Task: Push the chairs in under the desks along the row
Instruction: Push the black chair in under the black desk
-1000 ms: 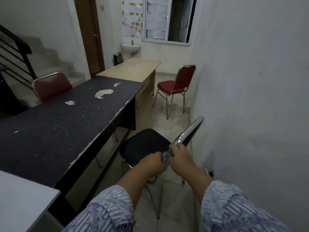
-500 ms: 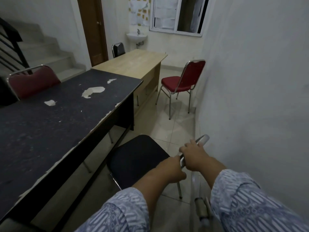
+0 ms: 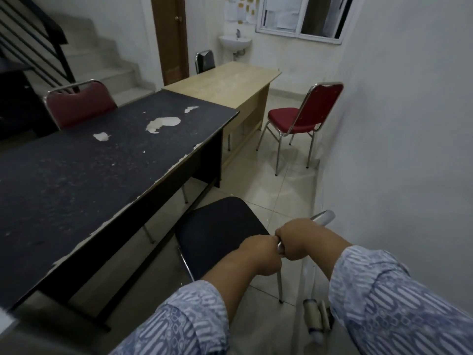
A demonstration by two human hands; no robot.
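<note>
Narrow tiled aisle; black desk (image 3: 97, 175) left of black chair (image 3: 220, 231). Left hand (image 3: 258, 254) and right hand (image 3: 297, 239) both fisted tight on its backrest rail (image 3: 323, 216), rail parallel to desk edge.

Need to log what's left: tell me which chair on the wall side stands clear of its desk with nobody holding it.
The red chair beside the light wood desk. The black chair is gripped by both hands.

A small, worn office, probably. Two desks stand end to end, a peeling black desk (image 3: 97, 160) and a wooden desk (image 3: 225, 83), with a red padded chair (image 3: 304, 119) beside them. Papers cover the far window (image 3: 299, 16).
</note>
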